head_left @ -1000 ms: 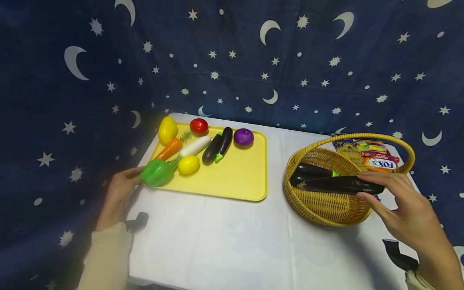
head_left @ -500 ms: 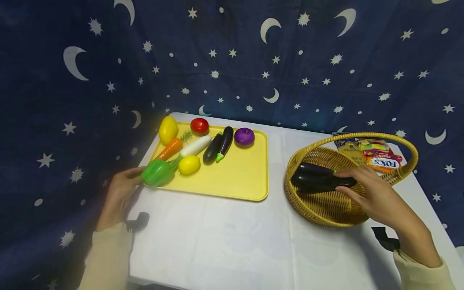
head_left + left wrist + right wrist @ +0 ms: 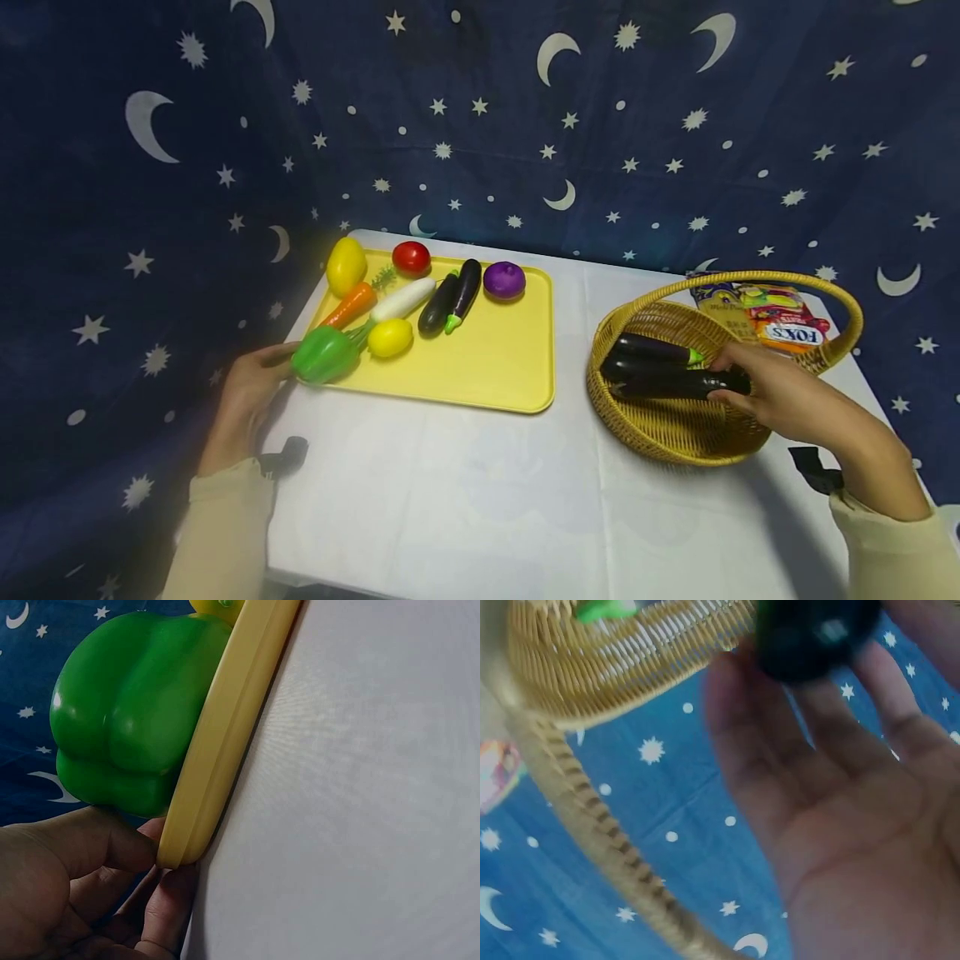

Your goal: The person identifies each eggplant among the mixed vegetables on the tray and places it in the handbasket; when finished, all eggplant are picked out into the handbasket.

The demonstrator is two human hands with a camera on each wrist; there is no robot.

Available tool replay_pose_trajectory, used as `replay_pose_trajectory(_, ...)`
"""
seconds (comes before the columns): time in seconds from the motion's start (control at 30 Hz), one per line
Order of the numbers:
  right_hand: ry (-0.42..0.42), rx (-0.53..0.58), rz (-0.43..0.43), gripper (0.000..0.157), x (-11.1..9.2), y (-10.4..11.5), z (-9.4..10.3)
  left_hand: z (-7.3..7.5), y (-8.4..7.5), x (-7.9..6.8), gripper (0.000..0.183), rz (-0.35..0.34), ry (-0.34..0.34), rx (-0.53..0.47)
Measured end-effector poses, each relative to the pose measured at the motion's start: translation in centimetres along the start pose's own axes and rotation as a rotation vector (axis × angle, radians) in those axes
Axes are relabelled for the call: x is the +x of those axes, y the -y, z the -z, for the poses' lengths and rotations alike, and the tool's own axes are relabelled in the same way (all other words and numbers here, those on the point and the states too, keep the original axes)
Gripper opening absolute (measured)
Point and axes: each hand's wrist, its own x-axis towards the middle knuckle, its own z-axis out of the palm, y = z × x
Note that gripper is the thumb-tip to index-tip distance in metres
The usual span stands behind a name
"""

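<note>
My left hand [image 3: 251,385] pinches the near left corner of a yellow tray [image 3: 480,387], thumb above and fingers below the rim, as the left wrist view shows. Right beside that thumb lies a green bell pepper [image 3: 135,712]. In the right part of the head view, my right hand [image 3: 787,396] holds the right end of a long dark eggplant [image 3: 667,384] between thumb and fingers, inside a wicker basket [image 3: 652,446]. Against it lie more dark eggplants [image 3: 652,348], one with a green cap. In the right wrist view the held eggplant's rounded end [image 3: 814,637] shows above the fingers.
On the tray are a lemon [image 3: 390,338], a carrot [image 3: 351,307], a white radish [image 3: 403,300], a tomato [image 3: 411,259], a purple onion [image 3: 504,281], a yellow fruit [image 3: 347,267] and two small eggplants [image 3: 465,292]. The basket's handle [image 3: 750,276] arches over; snack packets [image 3: 783,321] lie behind.
My right hand has moved left and down with the eggplant, which now lies in the basket alongside the others; the hand then shifted slightly right. The left hand stays at the tray.
</note>
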Motion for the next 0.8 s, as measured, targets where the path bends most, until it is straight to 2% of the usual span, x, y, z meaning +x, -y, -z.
replay_pose_trajectory(0.23,0.281,0.032,0.048,0.038,2.8,0.0,1.0,0.2,0.2,0.1,0.058,-0.001,0.003,0.003)
replay_pose_trajectory(0.4,0.452,0.043,-0.007,0.041,4.5,0.2,0.7,0.1,0.2,0.3,0.058,-0.002,0.005,0.006)
replay_pose_trajectory(0.63,0.555,0.050,-0.031,0.047,4.9,-0.5,-0.8,-0.1,-0.1,0.1,0.057,-0.007,0.005,0.028)
replay_pose_trajectory(0.8,0.586,0.037,-0.015,0.055,5.4,-0.3,-1.4,0.2,0.1,0.0,0.059,-0.001,0.007,0.029)
